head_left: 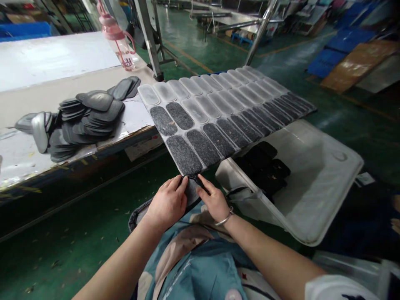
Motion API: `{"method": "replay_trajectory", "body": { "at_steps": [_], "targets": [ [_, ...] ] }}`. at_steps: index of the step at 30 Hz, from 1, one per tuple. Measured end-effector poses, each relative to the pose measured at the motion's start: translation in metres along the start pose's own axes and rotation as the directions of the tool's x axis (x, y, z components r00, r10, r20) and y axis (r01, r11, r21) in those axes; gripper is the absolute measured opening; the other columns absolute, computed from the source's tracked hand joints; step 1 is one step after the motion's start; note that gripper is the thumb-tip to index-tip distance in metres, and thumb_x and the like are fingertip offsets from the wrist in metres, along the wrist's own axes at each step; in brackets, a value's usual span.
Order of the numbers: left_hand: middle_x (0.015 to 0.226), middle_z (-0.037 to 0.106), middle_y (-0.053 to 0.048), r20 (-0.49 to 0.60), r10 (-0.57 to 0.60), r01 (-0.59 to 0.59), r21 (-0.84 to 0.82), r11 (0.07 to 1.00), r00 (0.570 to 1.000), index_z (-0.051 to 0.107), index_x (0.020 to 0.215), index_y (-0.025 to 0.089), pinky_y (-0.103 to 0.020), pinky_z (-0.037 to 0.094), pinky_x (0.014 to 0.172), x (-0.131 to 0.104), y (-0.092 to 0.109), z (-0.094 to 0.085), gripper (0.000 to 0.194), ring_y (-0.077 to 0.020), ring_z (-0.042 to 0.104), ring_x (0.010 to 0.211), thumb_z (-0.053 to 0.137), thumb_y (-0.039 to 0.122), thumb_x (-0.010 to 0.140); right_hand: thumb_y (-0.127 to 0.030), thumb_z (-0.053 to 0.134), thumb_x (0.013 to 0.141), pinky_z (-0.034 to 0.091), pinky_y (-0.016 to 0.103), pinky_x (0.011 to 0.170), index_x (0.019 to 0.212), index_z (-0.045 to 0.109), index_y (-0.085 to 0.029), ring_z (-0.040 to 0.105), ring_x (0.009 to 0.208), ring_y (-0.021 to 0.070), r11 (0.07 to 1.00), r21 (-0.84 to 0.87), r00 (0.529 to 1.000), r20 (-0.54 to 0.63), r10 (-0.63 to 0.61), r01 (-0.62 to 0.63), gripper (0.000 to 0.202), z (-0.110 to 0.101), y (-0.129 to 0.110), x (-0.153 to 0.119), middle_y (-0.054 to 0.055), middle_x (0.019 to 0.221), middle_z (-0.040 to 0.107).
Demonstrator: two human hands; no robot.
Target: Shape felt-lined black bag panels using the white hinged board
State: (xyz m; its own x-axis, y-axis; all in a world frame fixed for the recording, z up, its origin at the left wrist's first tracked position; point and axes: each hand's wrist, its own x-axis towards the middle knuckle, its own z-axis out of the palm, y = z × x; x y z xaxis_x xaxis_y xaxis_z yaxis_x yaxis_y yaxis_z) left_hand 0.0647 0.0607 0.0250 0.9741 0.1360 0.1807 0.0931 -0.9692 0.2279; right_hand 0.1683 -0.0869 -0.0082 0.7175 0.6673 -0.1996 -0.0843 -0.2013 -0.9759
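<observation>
My left hand (168, 202) and my right hand (215, 203) meet at the near corner of a slanted board (196, 124). Their fingers are closed on the black edge of a grey pad (192, 192), gripping it from both sides. Part of this pad is hidden under my hands, and its dark rim shows again left of my left wrist. Rows of oval pieces lie on the board: dark speckled ones (184, 155) along the near side, pale translucent-looking ones (194, 85) farther back. A metal bangle circles my right wrist.
On the left table (28, 98) lies a heap of dark curved pads (93, 114), with a pink-lidded bottle (120, 39) behind. Below the board at right stands a whitish plastic bin (328, 166) holding several black pieces (265, 166). A metal post (148, 39) rises behind the table corner.
</observation>
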Motion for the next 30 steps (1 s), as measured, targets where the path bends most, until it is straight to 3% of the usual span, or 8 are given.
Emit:
{"method": "replay_trajectory", "body": {
  "at_steps": [3, 6, 8, 12, 17, 20, 27, 30],
  "targets": [
    [0.124, 0.056, -0.022, -0.001, 0.011, -0.011, -0.009, 1.0, 1.0, 0.053, 0.128, 0.005, -0.043, 0.052, 0.094, 0.001, -0.001, -0.002, 0.045, -0.0295, 0.059, 0.107, 0.043, 0.014, 0.085, -0.065, 0.035, 0.089, 0.049, 0.043, 0.095, 0.13, 0.056, -0.026, 0.05, 0.125, 0.0251, 0.965, 0.2, 0.978, 0.159, 0.136, -0.167, 0.06, -0.012, 0.002, 0.01, 0.006, 0.136, 0.055],
    [0.125, 0.055, -0.022, -0.007, 0.026, -0.026, -0.02, 0.999, 1.0, 0.053, 0.128, 0.005, -0.043, 0.052, 0.095, 0.001, 0.0, -0.004, 0.045, -0.0292, 0.058, 0.11, 0.042, 0.015, 0.086, -0.062, 0.046, 0.085, 0.052, 0.039, 0.089, 0.132, 0.054, -0.028, 0.054, 0.12, 0.0236, 0.959, 0.197, 0.939, 0.315, 0.136, -0.205, 0.059, -0.025, 0.007, 0.019, 0.003, 0.138, 0.053],
    [0.126, 0.055, -0.022, -0.005, 0.019, -0.02, -0.037, 0.999, 1.0, 0.053, 0.128, 0.005, -0.042, 0.051, 0.096, 0.001, 0.0, -0.005, 0.045, -0.0287, 0.058, 0.111, 0.042, 0.015, 0.086, -0.054, 0.062, 0.076, 0.051, 0.036, 0.09, 0.133, 0.053, -0.026, 0.057, 0.115, 0.0221, 0.974, 0.149, 0.93, 0.351, 0.11, -0.171, 0.063, -0.029, 0.009, 0.024, 0.004, 0.136, 0.054],
    [0.128, 0.054, -0.021, 0.035, -0.003, 0.008, -0.134, 0.991, 0.999, 0.053, 0.13, 0.007, -0.04, 0.049, 0.099, 0.002, -0.002, -0.008, 0.045, -0.027, 0.056, 0.116, 0.039, 0.014, 0.087, -0.044, 0.069, 0.071, 0.049, 0.031, 0.087, 0.124, 0.06, -0.017, 0.062, 0.099, 0.0186, 0.992, 0.077, 0.935, 0.346, 0.071, -0.104, 0.061, -0.033, 0.005, 0.037, 0.007, 0.116, 0.066],
    [0.128, 0.057, -0.014, 0.138, -0.035, 0.079, -0.326, 0.942, 0.99, 0.059, 0.127, 0.017, -0.035, 0.049, 0.099, 0.008, -0.015, -0.015, 0.041, -0.023, 0.058, 0.116, 0.037, 0.021, 0.093, -0.054, 0.06, 0.078, 0.047, 0.025, 0.066, 0.088, 0.071, -0.013, 0.06, 0.073, 0.0143, 0.996, -0.092, 0.897, 0.438, 0.054, -0.016, 0.044, -0.038, -0.016, 0.071, 0.003, 0.08, 0.068],
    [0.13, 0.058, -0.014, 0.179, -0.055, 0.115, -0.344, 0.932, 0.982, 0.061, 0.125, 0.017, -0.038, 0.046, 0.103, 0.011, -0.02, -0.017, 0.04, -0.0253, 0.055, 0.121, 0.038, 0.024, 0.094, -0.055, 0.056, 0.081, 0.042, 0.022, 0.059, 0.089, 0.071, -0.014, 0.059, 0.069, 0.0126, 0.979, -0.195, 0.873, 0.485, 0.05, 0.053, 0.045, -0.038, -0.029, 0.091, 0.002, 0.077, 0.068],
    [0.131, 0.057, -0.014, 0.128, -0.084, 0.121, -0.318, 0.94, 0.988, 0.059, 0.127, 0.018, -0.037, 0.046, 0.103, 0.005, -0.015, -0.014, 0.041, -0.0242, 0.054, 0.122, 0.04, 0.019, 0.091, -0.053, 0.065, 0.075, 0.033, 0.024, 0.058, 0.07, 0.075, -0.017, 0.058, 0.067, 0.0151, 0.834, -0.492, 0.862, 0.506, 0.04, 0.25, 0.038, -0.027, -0.041, 0.103, 0.002, 0.06, 0.065],
    [0.13, 0.058, -0.014, 0.125, -0.103, 0.137, -0.302, 0.944, 0.987, 0.059, 0.127, 0.017, -0.037, 0.046, 0.102, 0.003, -0.012, -0.013, 0.042, -0.0242, 0.053, 0.123, 0.038, 0.019, 0.091, -0.05, 0.062, 0.078, 0.033, 0.025, 0.06, 0.071, 0.075, -0.02, 0.059, 0.072, 0.0169, 0.767, -0.548, 0.848, 0.53, 0.009, 0.334, 0.034, -0.023, -0.048, 0.101, 0.003, 0.068, 0.07]
  ]
}}
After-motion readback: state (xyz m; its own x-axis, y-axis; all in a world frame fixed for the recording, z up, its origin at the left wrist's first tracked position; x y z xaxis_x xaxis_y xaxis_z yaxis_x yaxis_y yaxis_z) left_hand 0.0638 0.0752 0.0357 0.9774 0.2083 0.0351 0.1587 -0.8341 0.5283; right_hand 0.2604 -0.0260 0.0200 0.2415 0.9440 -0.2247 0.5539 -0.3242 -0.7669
